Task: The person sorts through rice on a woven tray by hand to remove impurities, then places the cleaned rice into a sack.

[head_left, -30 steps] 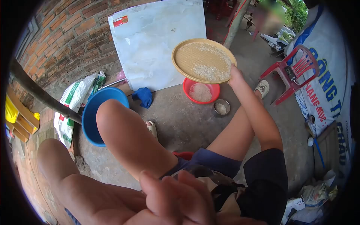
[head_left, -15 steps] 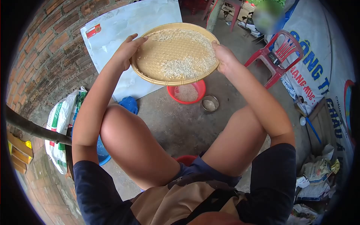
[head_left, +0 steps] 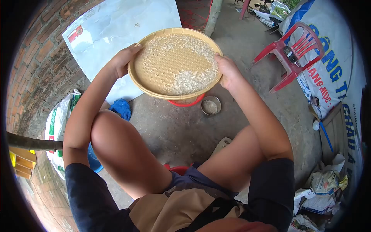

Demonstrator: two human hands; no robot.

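Observation:
Both my hands hold a round woven bamboo winnowing tray (head_left: 154,73) out in front of me, above the floor. My left hand (head_left: 125,60) grips its left rim, and my right hand (head_left: 228,71) grips the right rim with the thumb on top. Pale grains that look like rice (head_left: 189,81) lie heaped at the near right of the tray and scattered thinly over the rest. Beneath the tray, a red basin (head_left: 189,103) is mostly hidden. Beside it on the floor stands a small round metal container (head_left: 211,105) with some pale material inside.
A red plastic chair (head_left: 290,56) stands at the right by large printed sacking (head_left: 328,65). A white sheet (head_left: 104,42) leans by the brick wall (head_left: 46,50). A blue cloth (head_left: 121,109) lies near my left knee; crumpled bags (head_left: 324,185) are at the lower right.
The tray has come slightly lower and covers more of the red basin. The grains have spread more thinly across it. My view has shifted a little to the right.

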